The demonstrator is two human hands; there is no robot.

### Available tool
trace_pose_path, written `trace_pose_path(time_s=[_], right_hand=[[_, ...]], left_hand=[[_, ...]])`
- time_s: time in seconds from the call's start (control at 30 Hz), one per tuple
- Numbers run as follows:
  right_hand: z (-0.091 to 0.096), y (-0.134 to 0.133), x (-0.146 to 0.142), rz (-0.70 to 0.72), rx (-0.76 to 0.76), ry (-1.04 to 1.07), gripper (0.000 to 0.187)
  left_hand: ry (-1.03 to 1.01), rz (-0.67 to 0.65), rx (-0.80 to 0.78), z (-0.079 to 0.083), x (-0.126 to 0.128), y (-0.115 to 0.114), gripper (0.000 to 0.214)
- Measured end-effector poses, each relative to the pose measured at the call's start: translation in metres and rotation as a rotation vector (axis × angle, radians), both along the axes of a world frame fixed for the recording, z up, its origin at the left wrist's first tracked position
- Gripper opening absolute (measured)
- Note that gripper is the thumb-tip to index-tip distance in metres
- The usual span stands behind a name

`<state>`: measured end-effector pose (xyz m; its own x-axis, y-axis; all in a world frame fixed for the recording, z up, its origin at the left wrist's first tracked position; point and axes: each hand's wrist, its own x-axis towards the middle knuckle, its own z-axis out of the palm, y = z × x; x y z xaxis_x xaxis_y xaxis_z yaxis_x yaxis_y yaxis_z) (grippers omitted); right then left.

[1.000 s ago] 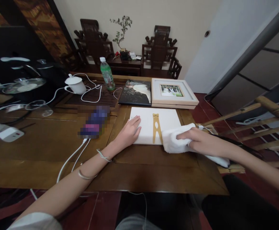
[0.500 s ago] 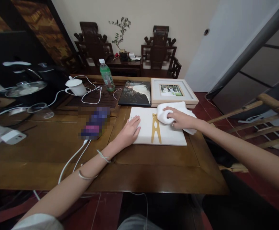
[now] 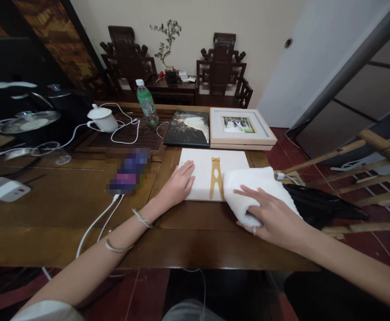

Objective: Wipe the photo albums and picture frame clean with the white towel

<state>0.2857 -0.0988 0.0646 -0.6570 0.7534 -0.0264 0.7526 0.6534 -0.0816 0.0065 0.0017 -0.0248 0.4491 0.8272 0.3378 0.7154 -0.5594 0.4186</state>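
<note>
A flat white panel [image 3: 200, 171], perhaps a canvas or board, lies on the wooden table [image 3: 188, 240]. It bears a gold letter A shape [image 3: 216, 171] topped with a small animal head. My left hand [image 3: 178, 183] rests flat on the panel's left edge, fingers stretched out. In my right hand [image 3: 265, 214] is a folded white towel [image 3: 258, 180], gripped between thumb and fingers. The towel covers the panel's lower right corner and part of the A's right leg.
Behind the panel lie a dark picture [image 3: 186, 129] and a light wooden photo frame [image 3: 242, 138]. A green-labelled bottle [image 3: 147, 104], a white lidded cup [image 3: 102, 119], and a blurred-out phone [image 3: 128, 171] with cables stand to the left. A wooden chair [image 3: 385, 151] is at the right.
My right hand has brought the towel from the panel's upper right towards me, down to its lower right corner. My left hand stays on the left edge.
</note>
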Motion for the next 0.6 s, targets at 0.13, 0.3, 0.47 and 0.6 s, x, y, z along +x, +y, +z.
trace_pose_path(time_s=[0.13,0.3,0.47,0.6], right_hand=[[0.016,0.021,0.004,0.023,0.186,-0.053,0.026],[0.039,0.054,0.01,-0.053,0.309,0.046,0.02],[0.054,0.063,0.009,-0.272,0.216,0.46,0.022],[0.073,0.067,0.015,-0.624,-0.004,0.826,0.028]], left_hand=[[0.008,0.003,-0.007,0.002,0.0,-0.001,0.043],[0.017,-0.004,0.0,0.002,-0.001,-0.001,0.043],[0.026,0.006,-0.008,0.003,0.0,-0.001,0.043],[0.023,0.008,-0.001,0.002,0.0,-0.002,0.043]])
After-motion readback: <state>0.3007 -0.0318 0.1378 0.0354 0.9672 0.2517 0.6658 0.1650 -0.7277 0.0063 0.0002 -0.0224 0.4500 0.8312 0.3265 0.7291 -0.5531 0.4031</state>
